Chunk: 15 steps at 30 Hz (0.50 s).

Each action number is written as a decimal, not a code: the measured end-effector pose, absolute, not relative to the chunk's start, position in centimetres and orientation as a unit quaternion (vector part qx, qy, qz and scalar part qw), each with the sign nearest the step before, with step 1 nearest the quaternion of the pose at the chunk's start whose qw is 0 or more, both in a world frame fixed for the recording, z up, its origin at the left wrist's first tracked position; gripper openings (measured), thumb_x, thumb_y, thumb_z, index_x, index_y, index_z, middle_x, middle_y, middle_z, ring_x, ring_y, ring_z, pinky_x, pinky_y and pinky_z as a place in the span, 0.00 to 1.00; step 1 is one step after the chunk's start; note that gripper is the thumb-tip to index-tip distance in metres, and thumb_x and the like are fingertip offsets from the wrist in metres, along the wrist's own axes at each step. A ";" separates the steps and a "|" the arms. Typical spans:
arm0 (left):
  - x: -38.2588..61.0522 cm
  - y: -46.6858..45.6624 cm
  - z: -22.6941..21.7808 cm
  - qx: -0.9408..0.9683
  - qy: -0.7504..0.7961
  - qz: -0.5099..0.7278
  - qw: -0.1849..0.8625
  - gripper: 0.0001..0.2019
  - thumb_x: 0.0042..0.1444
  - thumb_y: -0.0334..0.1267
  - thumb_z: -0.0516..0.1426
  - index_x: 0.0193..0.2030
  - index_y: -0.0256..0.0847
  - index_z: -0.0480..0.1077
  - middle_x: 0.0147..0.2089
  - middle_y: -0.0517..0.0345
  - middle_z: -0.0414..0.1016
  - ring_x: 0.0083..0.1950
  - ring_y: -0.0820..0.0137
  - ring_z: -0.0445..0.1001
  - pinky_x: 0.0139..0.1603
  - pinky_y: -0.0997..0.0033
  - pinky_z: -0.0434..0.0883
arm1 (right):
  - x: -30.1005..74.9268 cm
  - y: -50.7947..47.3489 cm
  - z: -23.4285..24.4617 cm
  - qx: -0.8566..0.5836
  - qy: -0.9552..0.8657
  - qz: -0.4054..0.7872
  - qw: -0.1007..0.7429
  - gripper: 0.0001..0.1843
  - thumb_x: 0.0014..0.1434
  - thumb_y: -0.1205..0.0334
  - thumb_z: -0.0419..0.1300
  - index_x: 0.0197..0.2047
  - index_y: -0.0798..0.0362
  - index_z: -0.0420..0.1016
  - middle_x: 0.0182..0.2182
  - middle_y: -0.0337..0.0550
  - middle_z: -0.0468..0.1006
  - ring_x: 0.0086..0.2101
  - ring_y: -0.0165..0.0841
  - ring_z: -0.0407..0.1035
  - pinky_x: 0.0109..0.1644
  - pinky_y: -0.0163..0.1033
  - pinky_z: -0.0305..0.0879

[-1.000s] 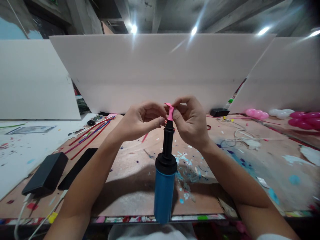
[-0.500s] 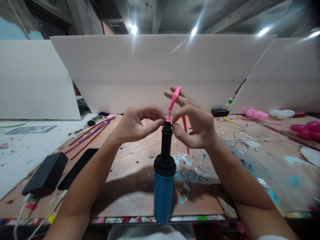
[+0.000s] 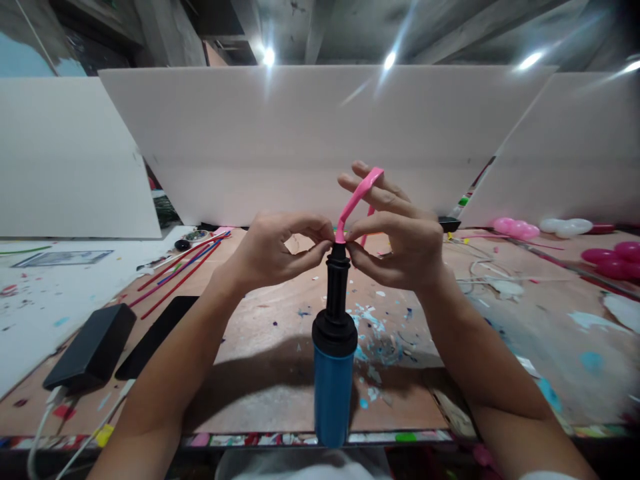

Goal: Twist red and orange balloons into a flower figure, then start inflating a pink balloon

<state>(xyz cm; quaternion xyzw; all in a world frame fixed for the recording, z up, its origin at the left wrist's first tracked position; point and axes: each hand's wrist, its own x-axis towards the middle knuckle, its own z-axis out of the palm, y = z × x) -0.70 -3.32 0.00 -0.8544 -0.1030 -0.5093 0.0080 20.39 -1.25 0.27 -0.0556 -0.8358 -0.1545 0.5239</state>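
Observation:
A blue balloon pump (image 3: pixel 334 387) with a black top and nozzle stands upright at the table's front edge. The mouth of a limp pink long balloon (image 3: pixel 354 201) sits over the nozzle tip. My left hand (image 3: pixel 280 250) pinches the balloon's mouth from the left with thumb and forefinger. From the right, my right hand (image 3: pixel 400 243) pinches the same spot, its other fingers raised. The balloon bends over those raised fingers, and its tail hangs partly hidden behind them.
Several uninflated long balloons (image 3: pixel 183 277) lie left of centre. A black box (image 3: pixel 93 350) with a white cable and a black phone (image 3: pixel 157 337) are by my left forearm. Inflated pink balloons (image 3: pixel 517 228) rest at the right. White boards (image 3: pixel 300 140) stand behind the table (image 3: pixel 270 387).
My right hand and the balloon's bend have shifted right and slightly up. The pump has tilted or moved slightly right. Both hands stay at the nozzle.

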 end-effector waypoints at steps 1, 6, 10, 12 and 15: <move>-0.7 -3.3 0.0 -0.854 -0.103 -0.510 0.019 0.05 0.56 0.26 0.60 0.38 0.37 0.75 0.34 0.55 0.81 0.32 0.75 0.79 0.37 0.80 0.77 | 20.4 -1.3 0.3 -0.053 -0.834 -0.159 0.526 0.04 0.54 0.62 0.66 0.35 0.46 0.76 0.60 0.39 0.74 0.64 0.48 0.64 0.68 0.60 0.61; -0.8 -3.4 0.1 -0.859 -0.123 -0.489 0.089 0.09 0.54 0.22 0.58 0.38 0.38 0.73 0.33 0.58 0.81 0.32 0.76 0.80 0.36 0.81 0.77 | 20.2 -1.3 0.3 -0.073 -0.828 -0.165 0.531 0.02 0.55 0.61 0.66 0.32 0.46 0.76 0.57 0.39 0.77 0.61 0.47 0.67 0.66 0.58 0.64; -0.8 -3.0 -0.3 -0.861 -0.120 -0.479 0.123 0.10 0.54 0.22 0.58 0.40 0.39 0.72 0.33 0.60 0.80 0.32 0.76 0.79 0.36 0.81 0.76 | 20.2 -1.3 0.2 -0.075 -0.838 -0.131 0.524 0.03 0.54 0.60 0.66 0.31 0.47 0.76 0.57 0.40 0.76 0.60 0.46 0.67 0.65 0.58 0.65; -0.7 -2.8 -0.4 -0.857 -0.116 -0.486 0.124 0.09 0.54 0.23 0.58 0.40 0.39 0.71 0.33 0.60 0.80 0.32 0.76 0.79 0.36 0.80 0.75 | 20.3 -1.3 0.3 -0.054 -0.846 -0.109 0.519 0.03 0.54 0.60 0.66 0.33 0.46 0.76 0.58 0.40 0.76 0.61 0.46 0.67 0.66 0.58 0.63; -0.7 -2.8 -0.4 -0.859 -0.117 -0.486 0.115 0.08 0.54 0.25 0.59 0.40 0.40 0.72 0.33 0.60 0.80 0.33 0.75 0.79 0.36 0.79 0.75 | 20.3 -1.3 0.5 -0.031 -0.855 -0.081 0.511 0.04 0.53 0.60 0.67 0.33 0.46 0.76 0.59 0.40 0.75 0.61 0.44 0.67 0.67 0.57 0.60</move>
